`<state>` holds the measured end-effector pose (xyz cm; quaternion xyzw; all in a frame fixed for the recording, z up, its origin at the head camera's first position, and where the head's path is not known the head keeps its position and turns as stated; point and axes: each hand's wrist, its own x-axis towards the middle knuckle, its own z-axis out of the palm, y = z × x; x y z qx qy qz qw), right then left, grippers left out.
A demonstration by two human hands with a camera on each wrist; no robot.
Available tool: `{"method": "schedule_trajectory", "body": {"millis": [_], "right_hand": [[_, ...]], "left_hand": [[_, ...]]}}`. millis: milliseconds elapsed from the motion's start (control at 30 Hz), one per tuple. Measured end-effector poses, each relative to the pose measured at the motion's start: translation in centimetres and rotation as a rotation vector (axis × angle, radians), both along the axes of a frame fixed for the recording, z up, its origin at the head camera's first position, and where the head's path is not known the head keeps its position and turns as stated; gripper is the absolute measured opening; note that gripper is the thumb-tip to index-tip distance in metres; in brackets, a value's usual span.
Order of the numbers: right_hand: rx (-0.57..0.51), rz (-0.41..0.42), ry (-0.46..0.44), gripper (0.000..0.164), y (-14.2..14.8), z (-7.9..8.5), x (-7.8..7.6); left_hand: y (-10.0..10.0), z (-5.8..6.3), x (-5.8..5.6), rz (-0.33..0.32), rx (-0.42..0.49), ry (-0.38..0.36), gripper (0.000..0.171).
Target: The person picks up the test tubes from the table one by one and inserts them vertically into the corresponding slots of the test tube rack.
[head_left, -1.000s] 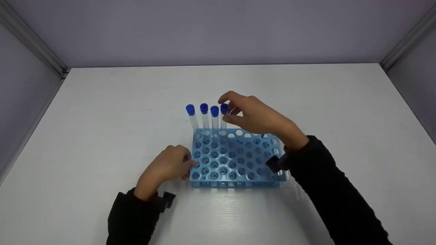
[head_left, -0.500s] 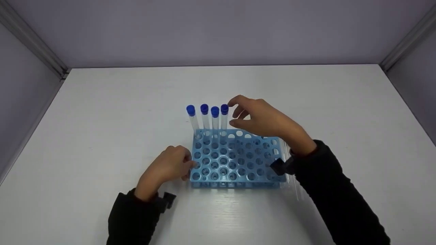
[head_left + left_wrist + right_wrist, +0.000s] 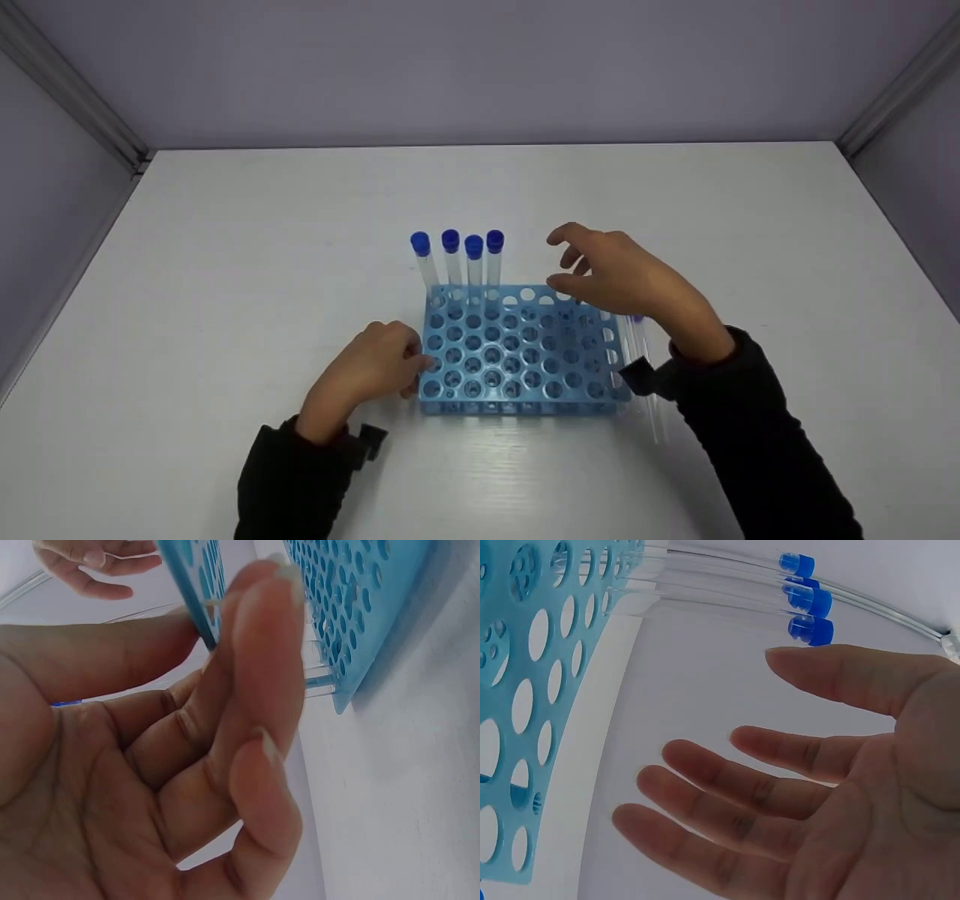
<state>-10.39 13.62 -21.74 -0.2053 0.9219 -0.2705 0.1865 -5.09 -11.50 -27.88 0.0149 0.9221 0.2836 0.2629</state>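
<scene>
A blue test tube rack (image 3: 525,403) with rows of round holes stands on the table. Several clear test tubes (image 3: 474,251) with blue caps rise from the left part of its back row; the leftmost tilts. My left hand (image 3: 369,364) holds the rack's left end. In the left wrist view, the thumb (image 3: 112,652) and curled fingers (image 3: 262,652) pinch the edge of its upper plate. Over the back right corner hovers my right hand (image 3: 626,274), holding nothing. Its fingers (image 3: 727,795) are spread and relaxed in the right wrist view, apart from the blue caps (image 3: 810,630).
More clear tubes (image 3: 654,420) lie on the white table (image 3: 262,225) along the rack's right side, partly hidden by the right hand and sleeve (image 3: 757,435). A blue-purple cap (image 3: 637,319) shows at their far end. Grey walls (image 3: 480,75) border the table.
My right hand has let go of the rightmost standing tube and moved right, toward the viewer. The standing tubes stay in place. My left hand has not moved.
</scene>
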Motion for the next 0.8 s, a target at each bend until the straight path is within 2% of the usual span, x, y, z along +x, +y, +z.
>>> {"method": "schedule_trajectory", "body": {"millis": [200, 533, 800], "right_hand": [[0.030, -0.054, -0.012, 0.046, 1.2, -0.1, 0.7], [0.025, -0.126, -0.025, 0.046, 3.5, -1.2, 1.3], [0.085, -0.191, -0.051, 0.045, 5.0, -2.0, 1.6]], "left_hand": [[0.0, 0.0, 0.0, 0.000, -0.003, -0.002, 0.013], [0.0, -0.1, 0.0, -0.003, 0.001, 0.010, 0.013], [0.1, -0.2, 0.0, -0.011, -0.008, 0.013, 0.013]]}}
